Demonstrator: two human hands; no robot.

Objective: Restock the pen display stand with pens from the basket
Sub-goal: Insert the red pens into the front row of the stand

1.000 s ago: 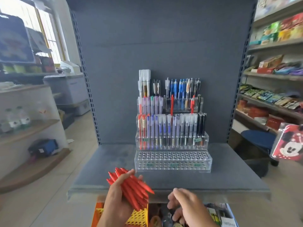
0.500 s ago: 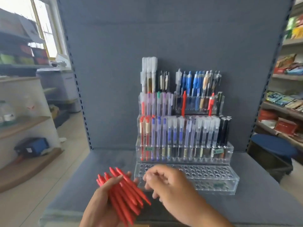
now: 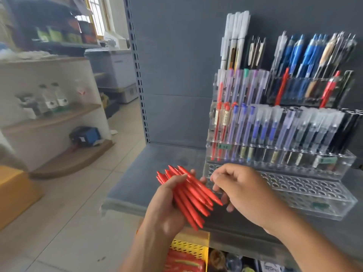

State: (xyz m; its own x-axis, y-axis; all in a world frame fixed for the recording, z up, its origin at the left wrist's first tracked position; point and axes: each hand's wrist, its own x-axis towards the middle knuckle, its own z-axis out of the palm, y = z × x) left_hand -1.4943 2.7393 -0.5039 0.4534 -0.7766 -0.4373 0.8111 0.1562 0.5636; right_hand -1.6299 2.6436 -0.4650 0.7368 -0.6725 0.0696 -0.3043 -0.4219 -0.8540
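- A bundle of slim red plastic pens [image 3: 193, 195] is held over the front edge of the grey shelf [image 3: 157, 169], just left of the display stand's lowest tier. The pens are fanned slightly, and their tips are pointed down and to the right.
- The bundle is clasped by the left grip [image 3: 165, 207], with the fingers wrapped beneath the pens and the thumb laid across the top.
- The right grip [image 3: 241, 189] is held just beside the lower tips of the pens with its fingers curled inward. Whether a pen is pinched cannot be told.
- The clear acrylic tiered pen display stand [image 3: 306, 191] is set on the shelf, close to the dark grey back panel [image 3: 176, 75]. Rows of open round holes are shown in its front tier.
- The higher tiers are filled with upright pens: red and blue caps at the left, clear and black ones at the right.
- Blue click pens [image 3: 298, 50] and tall white pens [image 3: 235, 36] are stood in the top row.
- A yellow perforated plastic basket [image 3: 188, 247] is seen under the shelf edge, below the left wrist, with red items in it.
- Curved wooden shelves [image 3: 74, 112] with small bottles are seen at the far left, above a pale tiled floor [image 3: 68, 222].
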